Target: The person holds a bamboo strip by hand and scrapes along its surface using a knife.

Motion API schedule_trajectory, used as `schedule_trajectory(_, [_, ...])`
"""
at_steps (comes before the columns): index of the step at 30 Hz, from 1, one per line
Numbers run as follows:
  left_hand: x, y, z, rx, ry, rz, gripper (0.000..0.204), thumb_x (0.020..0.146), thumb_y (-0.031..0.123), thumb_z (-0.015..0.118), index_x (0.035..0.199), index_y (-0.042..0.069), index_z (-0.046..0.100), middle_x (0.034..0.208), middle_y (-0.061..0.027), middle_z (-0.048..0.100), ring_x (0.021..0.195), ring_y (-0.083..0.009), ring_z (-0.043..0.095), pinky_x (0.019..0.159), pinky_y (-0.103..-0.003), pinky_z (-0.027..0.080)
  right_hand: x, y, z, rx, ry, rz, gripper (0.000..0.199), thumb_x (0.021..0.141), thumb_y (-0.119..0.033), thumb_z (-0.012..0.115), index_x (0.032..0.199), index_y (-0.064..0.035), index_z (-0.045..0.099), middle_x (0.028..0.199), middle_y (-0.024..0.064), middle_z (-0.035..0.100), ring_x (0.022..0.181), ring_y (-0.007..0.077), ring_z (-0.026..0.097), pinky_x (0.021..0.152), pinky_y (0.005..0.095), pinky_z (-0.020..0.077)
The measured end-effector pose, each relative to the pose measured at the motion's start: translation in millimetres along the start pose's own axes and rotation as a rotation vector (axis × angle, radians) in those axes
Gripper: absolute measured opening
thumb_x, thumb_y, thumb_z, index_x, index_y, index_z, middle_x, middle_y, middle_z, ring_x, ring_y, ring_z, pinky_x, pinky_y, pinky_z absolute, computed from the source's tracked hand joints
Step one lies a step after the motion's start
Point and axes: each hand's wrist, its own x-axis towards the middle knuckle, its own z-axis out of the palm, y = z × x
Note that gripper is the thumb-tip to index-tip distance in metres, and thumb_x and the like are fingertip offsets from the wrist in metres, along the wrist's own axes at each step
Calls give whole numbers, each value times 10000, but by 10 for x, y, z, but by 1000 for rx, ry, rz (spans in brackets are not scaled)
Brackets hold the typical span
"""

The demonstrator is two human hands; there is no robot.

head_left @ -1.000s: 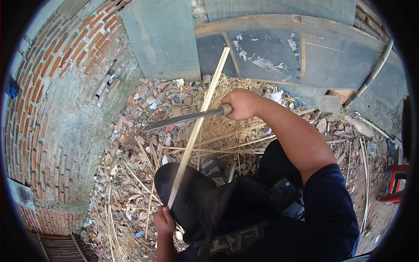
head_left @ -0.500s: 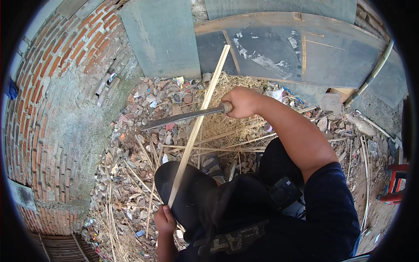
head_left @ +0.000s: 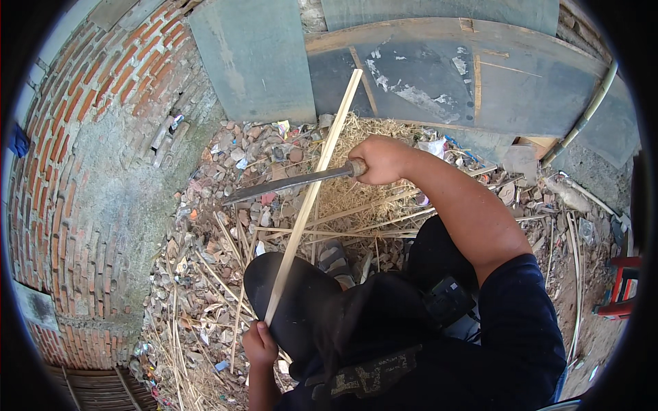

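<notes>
Beside the old brick wall [head_left: 103, 171], on the ground of broken rubble [head_left: 240, 147], I see a person whose left hand [head_left: 260, 344] pinches the lower end of a pale, long strip [head_left: 301, 222] between thumb and fingers; this strip lies slanting over the dark-clothed left knee [head_left: 257, 274], and its upper end points toward the grey panels [head_left: 253, 68]. The right hand [head_left: 381, 159] has its fingers curled tightly around the handle of a long knife [head_left: 274, 187]; its blade crosses the strip, pointing leftward, above the curly shavings [head_left: 349, 202]; whether blade and strip touch, I cannot tell.
</notes>
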Motion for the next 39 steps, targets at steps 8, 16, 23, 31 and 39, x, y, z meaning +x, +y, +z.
schedule_trajectory(8, [-6, -28, 19, 5, 1, 15, 459, 1058, 331, 353, 762, 15, 507, 566, -214, 512, 535, -448, 541, 497, -503, 366, -9, -15, -11, 25, 7, -3, 205, 771, -241, 725, 912, -91, 729, 842, 156, 712, 857, 348, 689, 778, 449, 537])
schedule_trajectory(16, [-34, -23, 68, 19, 53, 16, 457, 1046, 344, 368, 740, 26, 488, 583, -233, 521, 553, -485, 540, 506, -541, 371, -98, -283, -149, -198, 77, -14, 227, 741, -231, 712, 919, -92, 727, 880, 155, 716, 862, 356, 688, 791, 462, 544])
schedule_trajectory(23, [-27, -13, 67, 79, 30, -15, 462, 1055, 331, 342, 753, 17, 496, 598, -249, 524, 573, -478, 553, 515, -527, 385, -40, -247, -89, -127, -20, 140, 248, 749, -239, 679, 951, -104, 731, 922, 164, 718, 926, 347, 692, 833, 480, 548])
schedule_trajectory(31, [-37, 64, 8, 104, 48, -21, 494, 1060, 348, 330, 738, 12, 498, 589, -255, 519, 587, -493, 554, 530, -538, 393, -20, -474, -109, -141, -132, 161, 255, 779, -236, 653, 995, -124, 732, 925, 146, 716, 936, 323, 696, 840, 483, 550])
schedule_trajectory(39, [-22, 56, -51, 89, -40, -62, 517, 1069, 351, 314, 734, 9, 509, 600, -241, 533, 598, -487, 560, 535, -532, 391, 42, -373, 40, -180, -65, 69, 229, 798, -208, 640, 989, -119, 730, 904, 137, 713, 919, 323, 694, 824, 472, 551])
